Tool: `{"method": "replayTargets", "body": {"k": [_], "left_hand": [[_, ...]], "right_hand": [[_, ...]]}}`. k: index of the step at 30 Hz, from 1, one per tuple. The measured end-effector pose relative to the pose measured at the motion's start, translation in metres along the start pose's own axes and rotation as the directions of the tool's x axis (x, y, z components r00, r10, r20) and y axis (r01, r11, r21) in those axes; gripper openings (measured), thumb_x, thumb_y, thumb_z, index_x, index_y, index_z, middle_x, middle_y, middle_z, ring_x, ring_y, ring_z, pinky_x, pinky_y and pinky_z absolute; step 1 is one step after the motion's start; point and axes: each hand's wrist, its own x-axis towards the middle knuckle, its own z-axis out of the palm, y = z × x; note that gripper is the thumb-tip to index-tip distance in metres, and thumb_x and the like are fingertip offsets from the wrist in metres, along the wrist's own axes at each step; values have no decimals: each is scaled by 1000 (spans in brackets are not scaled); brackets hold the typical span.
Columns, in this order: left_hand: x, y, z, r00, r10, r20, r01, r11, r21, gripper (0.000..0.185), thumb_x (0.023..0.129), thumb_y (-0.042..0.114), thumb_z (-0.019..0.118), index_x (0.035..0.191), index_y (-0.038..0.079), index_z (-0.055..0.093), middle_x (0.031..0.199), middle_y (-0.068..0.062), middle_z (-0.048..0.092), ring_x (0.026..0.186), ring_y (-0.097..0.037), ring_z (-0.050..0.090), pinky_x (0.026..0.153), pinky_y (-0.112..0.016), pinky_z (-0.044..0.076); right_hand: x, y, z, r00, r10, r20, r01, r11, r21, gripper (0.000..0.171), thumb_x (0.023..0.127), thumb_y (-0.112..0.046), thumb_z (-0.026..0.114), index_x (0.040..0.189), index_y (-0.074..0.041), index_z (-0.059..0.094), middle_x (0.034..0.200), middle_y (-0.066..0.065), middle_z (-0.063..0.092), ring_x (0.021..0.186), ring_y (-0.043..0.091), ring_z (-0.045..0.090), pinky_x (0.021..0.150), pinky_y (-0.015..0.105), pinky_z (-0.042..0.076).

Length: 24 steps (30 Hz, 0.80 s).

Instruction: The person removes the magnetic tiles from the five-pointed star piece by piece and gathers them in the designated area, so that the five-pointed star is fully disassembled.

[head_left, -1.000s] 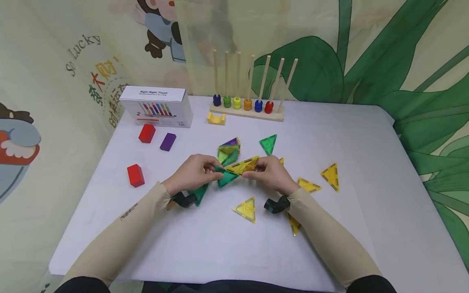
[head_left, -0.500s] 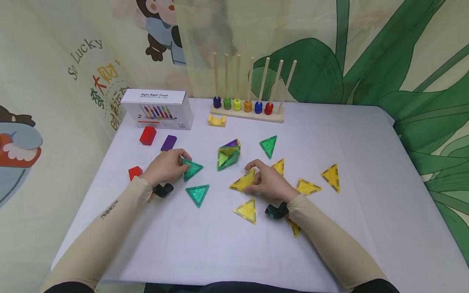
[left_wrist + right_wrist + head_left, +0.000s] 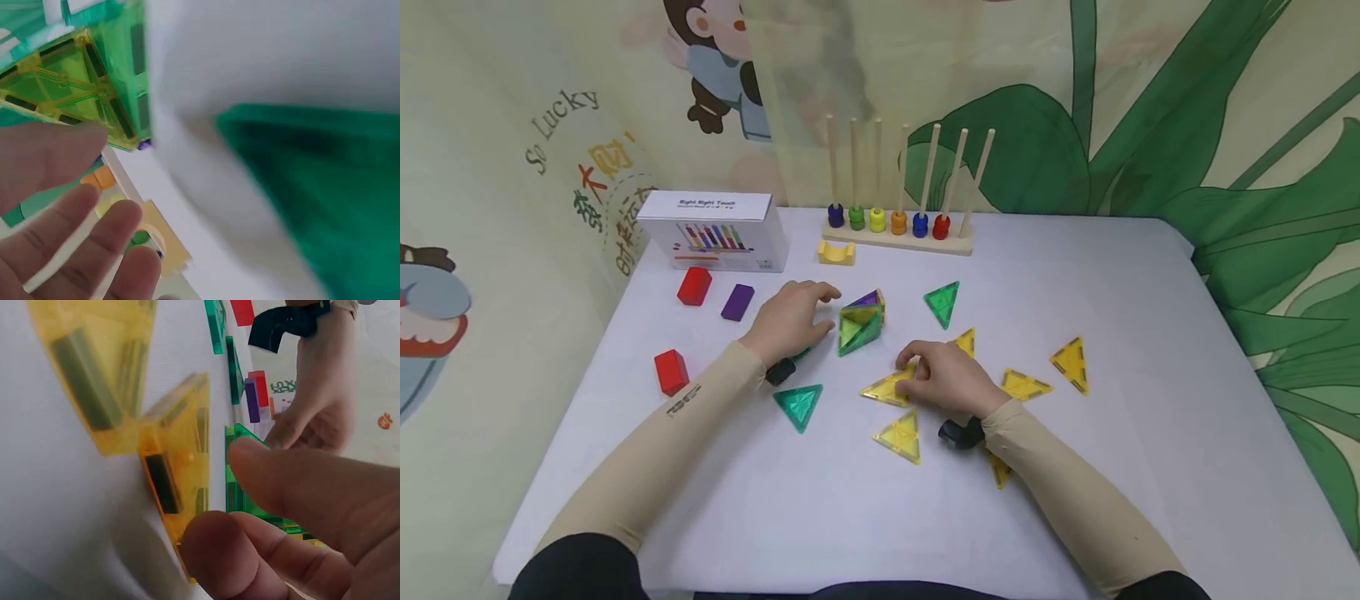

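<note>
My left hand [image 3: 795,319], fingers spread apart, reaches beside a small built shape of magnetic tiles [image 3: 860,329] in green, yellow and purple. Its fingertips come close to the shape's yellow-edged face in the left wrist view. Partly hidden under that hand lies a green triangular magnetic tile [image 3: 325,187]. My right hand [image 3: 946,377] hovers with bent fingers at a yellow triangular magnetic tile [image 3: 886,390] on the table. A gap shows between thumb and forefinger in the right wrist view, and the forefinger [image 3: 219,553] overlaps the tile's end.
Loose yellow tiles [image 3: 1071,365] lie around the right hand, and green tiles [image 3: 799,406] lie on both sides. Red blocks [image 3: 671,372] and a purple block [image 3: 737,302] are at left. Behind stand a white box [image 3: 711,233] and a peg rack with rings [image 3: 898,237].
The two hands part; the left hand lets go of a green tile at left, then moves right to the built shape. The right hand lowers the yellow tile onto the table and loosens.
</note>
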Motion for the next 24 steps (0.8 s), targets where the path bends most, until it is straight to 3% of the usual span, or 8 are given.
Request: {"method": "replayTargets", "body": {"k": [4, 9, 16, 24], "left_hand": [[19, 9, 3, 998, 61, 32, -60, 998, -27, 37, 96, 20, 73, 132, 13, 69, 131, -7, 72, 127, -31, 61, 112, -52, 47], [28, 16, 10, 997, 61, 45, -59, 997, -43, 26, 93, 27, 78, 113, 11, 76, 105, -6, 77, 102, -25, 66, 99, -46, 52], [11, 22, 23, 1000, 8, 13, -7, 999, -36, 30, 90, 39, 80, 96, 11, 74, 84, -1, 73, 77, -18, 64, 74, -35, 53], [2, 25, 29, 999, -35, 26, 36, 997, -61, 29, 87, 37, 83, 92, 13, 67, 75, 1, 67, 71, -17, 61, 67, -32, 47]], "right_hand": [[3, -3, -1, 997, 17, -78, -15, 1000, 15, 22, 92, -33, 79, 110, -22, 74, 80, -2, 66, 71, 15, 57, 64, 28, 43], [10, -8, -3, 987, 41, -154, -31, 997, 67, 25, 95, -35, 75, 115, -20, 73, 93, -2, 73, 78, 16, 63, 70, 29, 49], [27, -19, -2, 978, 81, -193, -67, 995, 77, 43, 94, -40, 77, 126, -12, 71, 100, 2, 78, 83, 14, 70, 77, 32, 55], [39, -21, 0, 967, 83, -240, -92, 995, -26, 29, 96, -32, 75, 117, -12, 78, 95, 0, 80, 80, 13, 71, 71, 30, 55]]}}
